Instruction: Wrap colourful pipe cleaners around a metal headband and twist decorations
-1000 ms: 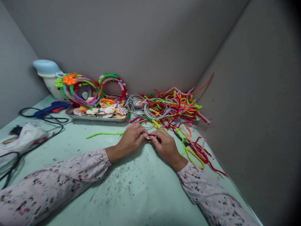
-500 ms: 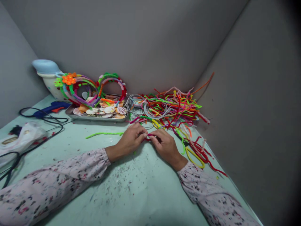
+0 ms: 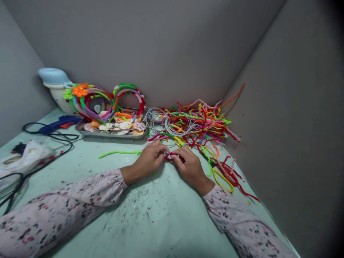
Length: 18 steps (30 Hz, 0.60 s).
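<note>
Both hands meet over the table in a close pinch. My left hand (image 3: 152, 157) is closed on a short visible stretch of grey wire (image 3: 166, 153); the rest of it is hidden by the fingers. My right hand (image 3: 189, 166) pinches a magenta pipe cleaner (image 3: 172, 154) where it meets the wire. A dark red strand shows just under the fingertips. From behind my left hand a bright green pipe cleaner (image 3: 118, 153) stretches out to the left on the table.
Behind my hands lie a heap of coloured pipe cleaners (image 3: 209, 123) and coiled grey wire (image 3: 178, 125). Yellow-handled scissors (image 3: 223, 181) lie right. A metal tray (image 3: 110, 135) holds shells and wrapped headbands (image 3: 129, 89). Left are a blue glue gun (image 3: 57, 124), black cord (image 3: 64, 150) and plastic bag (image 3: 34, 154).
A bit of grey wire now shows between my fingertips where magenta showed before. Both hands have stayed almost in place.
</note>
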Each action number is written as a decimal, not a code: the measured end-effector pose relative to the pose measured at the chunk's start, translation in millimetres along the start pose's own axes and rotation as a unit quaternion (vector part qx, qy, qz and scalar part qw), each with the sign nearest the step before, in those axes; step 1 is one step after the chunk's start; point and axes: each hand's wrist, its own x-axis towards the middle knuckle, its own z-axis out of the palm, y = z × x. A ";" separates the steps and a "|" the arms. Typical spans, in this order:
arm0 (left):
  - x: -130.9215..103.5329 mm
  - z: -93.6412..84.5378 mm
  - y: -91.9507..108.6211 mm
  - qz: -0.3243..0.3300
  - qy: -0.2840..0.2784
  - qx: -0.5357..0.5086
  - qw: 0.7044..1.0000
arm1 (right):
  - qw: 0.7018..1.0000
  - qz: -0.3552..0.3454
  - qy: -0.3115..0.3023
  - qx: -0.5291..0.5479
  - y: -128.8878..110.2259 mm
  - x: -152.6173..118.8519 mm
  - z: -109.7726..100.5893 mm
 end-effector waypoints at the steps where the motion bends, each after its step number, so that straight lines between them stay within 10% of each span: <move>1: 0.1 0.2 0.0 0.000 0.001 -0.002 1.000 | 1.000 0.001 0.000 0.001 -0.1 -0.1 0.0; 18: -3.4 3.3 5.7 -0.022 0.061 -0.014 0.998 | 1.000 0.004 0.007 0.008 -1.8 1.7 -0.7</move>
